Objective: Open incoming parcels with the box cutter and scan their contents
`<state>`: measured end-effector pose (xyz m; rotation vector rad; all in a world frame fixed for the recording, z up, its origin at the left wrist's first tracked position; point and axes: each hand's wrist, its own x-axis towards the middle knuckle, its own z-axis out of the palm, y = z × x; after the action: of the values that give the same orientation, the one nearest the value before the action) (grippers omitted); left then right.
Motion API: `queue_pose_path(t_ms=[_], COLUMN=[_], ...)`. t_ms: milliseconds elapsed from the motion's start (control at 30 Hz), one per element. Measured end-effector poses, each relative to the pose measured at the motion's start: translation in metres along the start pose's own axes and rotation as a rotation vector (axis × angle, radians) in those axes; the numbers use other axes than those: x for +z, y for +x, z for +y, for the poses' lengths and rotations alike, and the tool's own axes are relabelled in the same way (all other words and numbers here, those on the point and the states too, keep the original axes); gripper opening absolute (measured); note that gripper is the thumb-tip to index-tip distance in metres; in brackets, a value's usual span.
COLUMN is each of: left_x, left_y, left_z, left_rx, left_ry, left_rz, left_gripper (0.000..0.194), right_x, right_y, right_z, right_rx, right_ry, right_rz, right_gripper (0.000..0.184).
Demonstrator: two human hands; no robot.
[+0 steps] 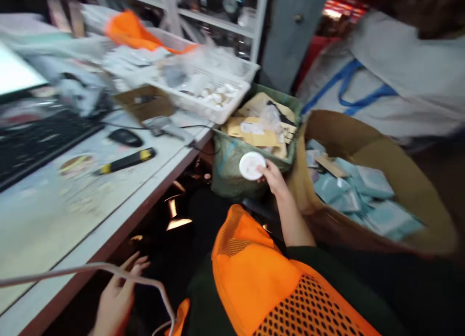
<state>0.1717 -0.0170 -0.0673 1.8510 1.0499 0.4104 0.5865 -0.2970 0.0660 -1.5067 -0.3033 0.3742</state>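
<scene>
Between the thumb and fingers of my right hand is a round white disc, like a lid or a roll seen end-on. The hand is stretched forward, in front of a green sack-lined bin that holds brown envelopes and clear plastic. My left hand hangs low beside the table edge with its fingers apart and nothing in them. A pale cable crosses in front of it. An orange mesh vest covers my lap.
The white table on the left carries a black keyboard, a mouse, a yellow-black utility knife and a white basket of small parts. To the right, a large cardboard box contains several light-blue packets.
</scene>
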Motion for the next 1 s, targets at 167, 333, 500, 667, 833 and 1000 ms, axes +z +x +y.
queue_pose_path(t_ms=[167,333,500,667,833,1000], left_x=[0.013,0.000,-0.066,-0.092,-0.064,-0.097], left_y=[-0.070,-0.122,-0.223,-0.416,-0.537,-0.496], left_z=[0.078,0.092,0.046,0.062,0.111,0.007], left_rx=[-0.060,-0.075,-0.095,0.343,0.952,0.279], left_ry=[-0.425,-0.654,-0.993,-0.960,-0.539,-0.677], left_rz=[-0.077,0.397,1.424,2.381,2.595,2.492], left_gripper=[0.089,0.084,0.076,0.034,0.072,0.053], right_x=[0.147,0.249,0.317,0.322,0.316,0.302], right_y=[-0.067,-0.127,-0.159,-0.159,-0.148,-0.138], right_z=[0.029,0.050,0.084,0.101,0.104,0.112], right_rx=[0.141,0.016,0.068,0.091,0.166,0.193], right_ry=[-0.142,-0.236,-0.248,-0.408,-0.546,-0.620], right_rz=[-1.006,-1.534,-1.777,-1.939,-1.831,-1.693], right_gripper=[0.047,0.053,0.069,0.072,0.067,0.066])
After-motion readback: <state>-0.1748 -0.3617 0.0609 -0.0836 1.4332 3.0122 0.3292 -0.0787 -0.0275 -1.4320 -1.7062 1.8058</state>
